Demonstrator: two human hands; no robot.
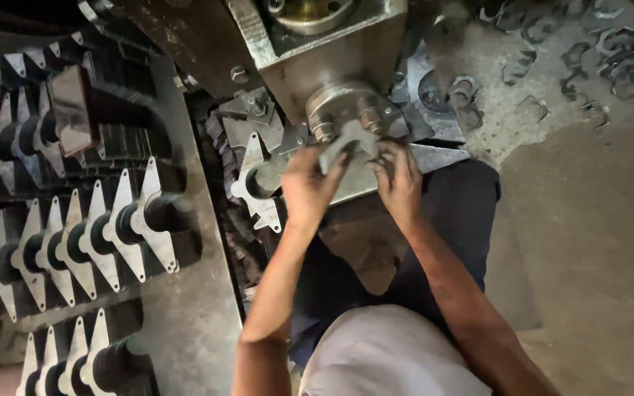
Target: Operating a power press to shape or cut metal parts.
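- Plate [346, 143]: small grey metal piece, pinched between both hands right under the round head of the press [332, 51], just ahead of the fingertips.
- Long axis roughly left to right, tilted, left end lower; blurred, so exact outline hard to tell.
- Left hand [310, 183]: fingers curled, thumb pressing the plate's left end.
- Right hand [399, 180]: fingers bent around the plate's right end; about as near as the left.
- Just left of the left hand: flanged part [254, 187] with pointed ears and a round bore, lying beside the press base.
- Well left of both hands: rows of like flanged parts [97, 235] stacked on dark cylinders, standing on edge.
- Far right and beyond the right hand: bent scrap pieces [596, 59] scattered on the floor [588, 242], dusty grey concrete.
- Dim workshop, lap in dark trousers below the hands.
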